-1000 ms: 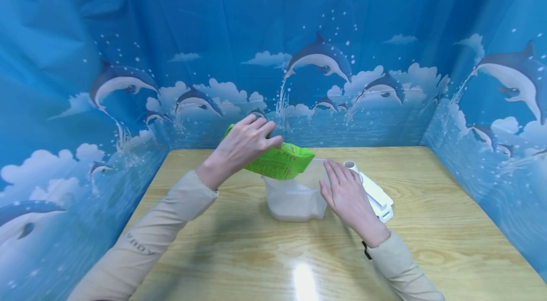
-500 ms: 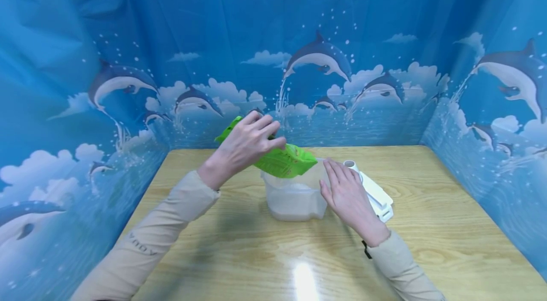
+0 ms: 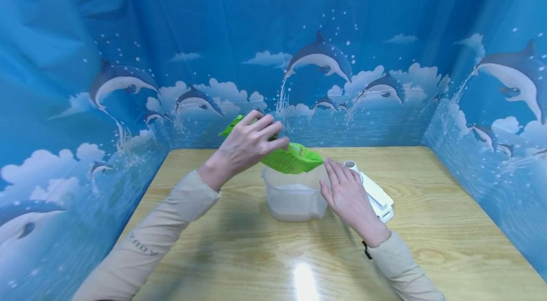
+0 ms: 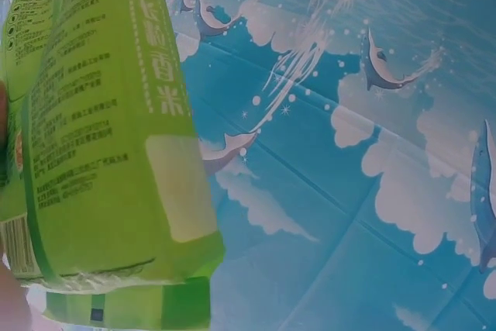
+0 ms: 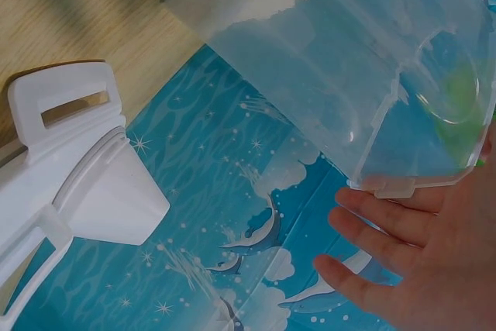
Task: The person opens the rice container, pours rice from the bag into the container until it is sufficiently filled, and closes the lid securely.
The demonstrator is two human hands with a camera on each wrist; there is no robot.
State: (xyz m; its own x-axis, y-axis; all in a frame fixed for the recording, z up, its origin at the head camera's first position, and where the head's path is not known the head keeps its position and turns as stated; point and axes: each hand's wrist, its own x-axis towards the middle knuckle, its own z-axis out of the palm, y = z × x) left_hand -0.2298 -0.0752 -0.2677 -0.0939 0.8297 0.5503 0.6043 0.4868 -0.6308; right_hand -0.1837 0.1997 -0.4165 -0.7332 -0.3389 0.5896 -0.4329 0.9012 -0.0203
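Note:
My left hand [image 3: 249,142] grips a green rice bag [image 3: 295,158] from above and holds it tilted over a translucent plastic container [image 3: 295,203]. In the left wrist view the printed side of the rice bag [image 4: 93,129] fills the left part, with a barcode near its lower edge. White grains, apparently rice, lie in the lower part of the container [image 5: 310,44]. Against the container's right rim rests my right hand [image 3: 348,194], fingers extended. From the right wrist, this hand [image 5: 418,246] is seen with straight fingers close to the rim. The bag's mouth is hard to make out.
A white plastic lid-like part [image 3: 378,196] with a handle and a round tube end lies on the wooden table [image 3: 427,225], right of the container. A blue dolphin-print curtain [image 3: 239,21] encloses the table at the back and sides.
My left hand and the rice bag have shifted slightly right, and the bag's lower end has risen a little, showing more of the container's inside. My right hand has stayed still.

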